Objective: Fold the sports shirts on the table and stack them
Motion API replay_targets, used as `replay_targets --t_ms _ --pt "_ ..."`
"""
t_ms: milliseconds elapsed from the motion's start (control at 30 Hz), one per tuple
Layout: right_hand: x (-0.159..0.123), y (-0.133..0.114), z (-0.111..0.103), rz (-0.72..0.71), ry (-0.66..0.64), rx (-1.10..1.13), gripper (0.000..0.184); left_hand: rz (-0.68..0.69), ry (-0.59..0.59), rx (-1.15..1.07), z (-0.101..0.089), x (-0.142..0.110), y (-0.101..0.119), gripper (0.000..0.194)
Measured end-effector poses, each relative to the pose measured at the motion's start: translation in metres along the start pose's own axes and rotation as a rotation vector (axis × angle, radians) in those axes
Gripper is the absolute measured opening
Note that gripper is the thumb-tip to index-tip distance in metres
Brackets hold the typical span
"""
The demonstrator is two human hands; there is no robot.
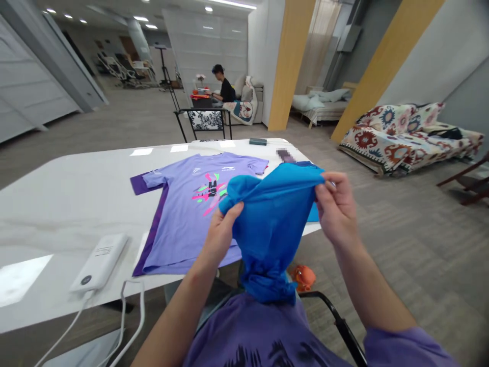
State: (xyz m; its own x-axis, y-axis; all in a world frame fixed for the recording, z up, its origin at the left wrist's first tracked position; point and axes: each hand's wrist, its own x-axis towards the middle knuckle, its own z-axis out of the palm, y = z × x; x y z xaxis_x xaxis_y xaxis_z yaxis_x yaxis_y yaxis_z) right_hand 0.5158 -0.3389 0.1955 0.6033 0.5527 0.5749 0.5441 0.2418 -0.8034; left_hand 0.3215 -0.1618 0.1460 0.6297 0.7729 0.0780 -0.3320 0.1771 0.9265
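Observation:
A bright blue garment (pixel 273 224) is stretched between my two hands above my lap; its kind does not show clearly. My left hand (pixel 223 221) pinches its upper left edge between thumb and fingers. Its upper right corner is gripped by my right hand (pixel 338 206), held a little higher. The lower part of the garment hangs down and bunches up against my front. Beyond my left hand, a lavender T-shirt (pixel 183 224) with a pink, green and black print lies spread on the white table (pixel 57 199). Darker purple cloth (pixel 153 242) shows along its left side.
A white power bank (pixel 101 262) with cables is at the table's near left. A dark case (pixel 257 141) lies near the far edge, with a chair (pixel 206 121) behind. An orange object (pixel 304 278) is on the floor by my chair. Another person (pixel 227 92) sits far back.

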Motion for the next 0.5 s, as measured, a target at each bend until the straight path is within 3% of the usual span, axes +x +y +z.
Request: replay_targets --t_ms 100,167,267,367,433,500 --pt "0.045 -0.025 -0.007 -0.176 0.005 -0.086 0.053 0.215 0.011 0.169 0.0 0.029 0.061 0.036" --pt "0.084 -0.05 -0.013 -0.278 0.08 -0.133 0.056 0.385 0.024 0.368 0.01 0.046 0.108 0.045" --pt "0.146 -0.09 -0.026 -0.402 0.224 -0.087 0.042 0.713 -0.007 0.551 0.032 0.069 0.175 0.061" --pt "0.183 -0.113 -0.036 -0.425 0.156 -0.034 0.029 0.994 -0.131 0.402 0.055 0.088 0.224 0.047" --pt "0.184 -0.113 -0.032 -0.409 0.152 -0.02 0.038 1.011 -0.197 0.285 0.069 0.094 0.244 0.031" --pt "0.17 -0.103 -0.016 -0.381 0.093 -0.052 0.055 0.904 -0.231 0.251 0.082 0.094 0.255 0.03"
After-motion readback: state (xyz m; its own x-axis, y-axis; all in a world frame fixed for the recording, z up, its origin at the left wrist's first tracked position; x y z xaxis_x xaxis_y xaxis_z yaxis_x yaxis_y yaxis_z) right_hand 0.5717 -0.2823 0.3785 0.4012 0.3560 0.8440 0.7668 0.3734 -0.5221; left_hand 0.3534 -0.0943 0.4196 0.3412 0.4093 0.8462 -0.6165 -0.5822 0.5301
